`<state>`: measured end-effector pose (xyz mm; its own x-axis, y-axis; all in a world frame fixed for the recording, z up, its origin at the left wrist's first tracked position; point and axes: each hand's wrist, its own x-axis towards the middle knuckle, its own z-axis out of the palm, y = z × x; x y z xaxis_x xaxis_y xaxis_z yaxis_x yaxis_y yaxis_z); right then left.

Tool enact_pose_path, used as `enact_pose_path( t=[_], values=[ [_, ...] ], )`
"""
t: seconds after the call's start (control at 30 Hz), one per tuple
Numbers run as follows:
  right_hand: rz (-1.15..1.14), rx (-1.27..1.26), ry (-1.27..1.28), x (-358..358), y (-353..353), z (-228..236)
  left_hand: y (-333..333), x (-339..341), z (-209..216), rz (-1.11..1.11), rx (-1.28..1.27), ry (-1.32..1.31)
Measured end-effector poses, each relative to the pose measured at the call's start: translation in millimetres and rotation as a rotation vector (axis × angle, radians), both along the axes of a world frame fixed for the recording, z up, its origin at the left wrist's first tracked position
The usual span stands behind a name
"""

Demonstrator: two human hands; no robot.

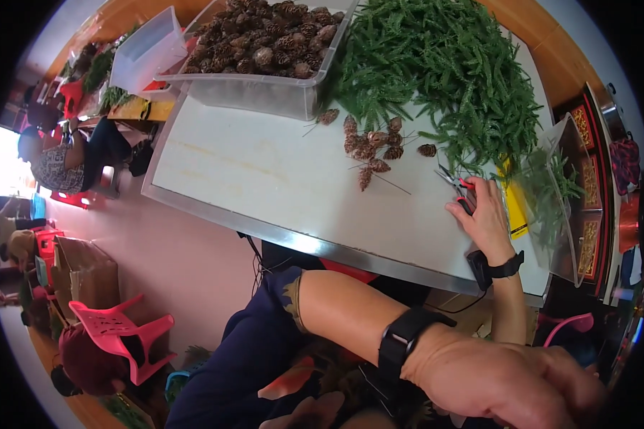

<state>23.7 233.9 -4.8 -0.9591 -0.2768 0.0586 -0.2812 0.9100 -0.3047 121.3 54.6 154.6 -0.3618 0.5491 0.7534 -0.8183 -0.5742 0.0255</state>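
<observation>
At the table's right side my right hand point(485, 214) has its thumb and fingers around the red-and-black handles of a pair of pliers point(449, 176). The jaws point away to the left and lie close to the tabletop. My left hand point(504, 382) is low at the right, in front of the table, its arm crossing my body. The back of that hand shows; its fingers are mostly hidden. Beyond the pliers lies a loose cluster of brown pine cones point(365, 149), some with thin wire stems. A heap of green artificial fir sprigs point(444, 64) covers the far right.
A clear plastic bin point(265, 96) full of pine cones stands at the back of the white table point(250, 171). On the right are a yellow packet point(514, 204) and a clear container point(562, 207) with sprigs. A pink stool point(122, 325) and seated people are at the left.
</observation>
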Motion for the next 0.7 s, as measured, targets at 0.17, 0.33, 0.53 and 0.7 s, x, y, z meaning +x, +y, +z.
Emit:
enact_pose_path(
  t=[0.17,0.33,0.53,0.7],
  values=[
    [0.022,0.017,0.0,-0.4,-2.8,-2.4,10.6,5.7,2.9,-0.097,0.046,-0.041],
    [0.016,0.015,-0.004,-0.4,-3.0,0.8,20.1,8.3,-7.3,-0.079,0.095,0.013],
    [0.014,0.007,0.002,1.7,-1.4,-5.0,14.0,7.8,1.0,-0.16,0.083,0.022],
    [0.019,0.005,0.008,1.3,-1.7,-7.3,10.1,6.8,4.3,-0.368,0.047,0.014]
  ],
)
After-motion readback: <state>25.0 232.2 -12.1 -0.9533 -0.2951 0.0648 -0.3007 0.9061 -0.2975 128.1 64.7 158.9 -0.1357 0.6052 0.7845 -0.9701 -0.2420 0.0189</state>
